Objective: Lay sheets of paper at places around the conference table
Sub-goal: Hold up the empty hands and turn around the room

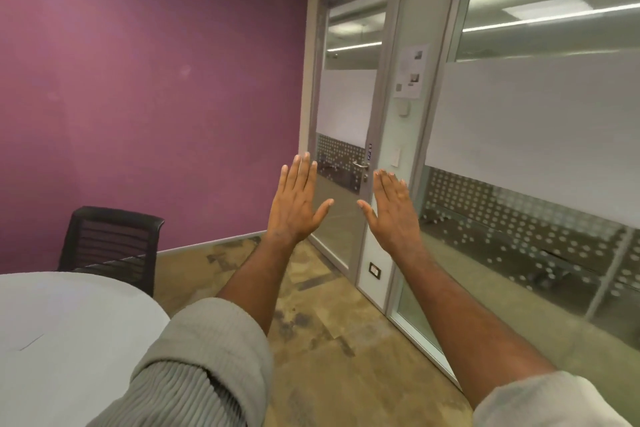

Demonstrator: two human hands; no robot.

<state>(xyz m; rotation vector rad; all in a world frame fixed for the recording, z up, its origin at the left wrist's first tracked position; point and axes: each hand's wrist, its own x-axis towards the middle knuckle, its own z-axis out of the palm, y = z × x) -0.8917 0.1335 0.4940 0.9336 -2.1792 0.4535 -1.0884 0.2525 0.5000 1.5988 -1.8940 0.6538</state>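
My left hand (296, 200) and my right hand (393, 210) are both raised in front of me at arm's length, backs toward me, fingers straight and apart. Neither holds anything. They hover over the floor in front of the glass door, well to the right of the white conference table (69, 329), whose rounded end fills the lower left. I see no loose sheets of paper on the visible part of the table, only a thin dark mark near its left side.
A black mesh office chair (110, 241) stands at the table's far edge against the purple wall. A glass door (346, 136) with a metal handle and a frosted glass partition (533, 149) run along the right. Patterned carpet lies between.
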